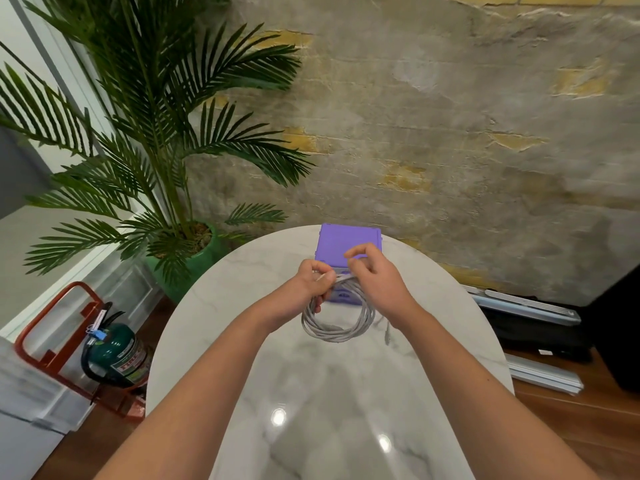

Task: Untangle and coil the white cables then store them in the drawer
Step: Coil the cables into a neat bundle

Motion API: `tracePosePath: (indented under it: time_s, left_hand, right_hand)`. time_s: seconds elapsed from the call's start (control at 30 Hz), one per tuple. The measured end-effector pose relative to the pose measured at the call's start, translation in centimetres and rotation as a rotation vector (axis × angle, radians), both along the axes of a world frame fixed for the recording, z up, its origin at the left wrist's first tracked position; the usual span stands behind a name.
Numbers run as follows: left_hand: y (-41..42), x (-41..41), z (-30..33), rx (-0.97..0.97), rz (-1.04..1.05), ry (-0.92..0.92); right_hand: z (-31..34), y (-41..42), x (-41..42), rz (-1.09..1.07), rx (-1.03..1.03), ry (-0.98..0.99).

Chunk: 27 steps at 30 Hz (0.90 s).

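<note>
Over the near part of the marble table (pixel 322 393), both forearms reached forward to a white cable (pixel 334 323) gathered into a hanging coil of several loops. The left hand (pixel 313 280) gripped the top of the coil; the right hand (pixel 372 277) pinched the loose end, apparently wrapping it round the bundle. To finish well, the wrap should probably be pulled snug while the left hand keeps the loops even. Just behind stood the purple drawer unit (pixel 346 242), its drawer seemingly closed.
</note>
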<state>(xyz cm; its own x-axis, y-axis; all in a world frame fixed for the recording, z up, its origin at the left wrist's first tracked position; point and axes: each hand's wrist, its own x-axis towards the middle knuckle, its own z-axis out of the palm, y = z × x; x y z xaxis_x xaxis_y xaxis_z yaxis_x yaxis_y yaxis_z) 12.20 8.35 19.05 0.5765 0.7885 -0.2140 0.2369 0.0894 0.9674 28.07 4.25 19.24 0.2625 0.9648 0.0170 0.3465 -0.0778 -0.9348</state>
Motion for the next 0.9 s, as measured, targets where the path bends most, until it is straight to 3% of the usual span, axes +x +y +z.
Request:
tracePosePath:
  time_s: [0.13, 0.43, 0.6, 0.7, 0.9]
  left_hand:
    - [0.0, -0.1, -0.5, 0.131, 0.023, 0.108]
    - [0.2, -0.7, -0.5, 0.085, 0.105, 0.057]
    - [0.3, -1.3, 0.0, 0.028, 0.191, -0.039]
    - [0.5, -1.6, 0.6, -0.001, 0.22, -0.097]
    - [0.4, -2.1, 0.4, -0.058, 0.213, -0.143]
  right_hand:
    - [0.1, -0.2, 0.8, 0.098, -0.055, 0.084]
    - [-0.1, 0.4, 0.8, 0.212, -0.008, -0.201]
    - [-1.3, 0.6, 1.3, 0.225, -0.037, -0.542]
    - [-2.9, -0.3, 1.4, 0.222, -0.095, -0.379]
    - [-3.8, -1.0, 1.6, 0.23, -0.127, -0.475]
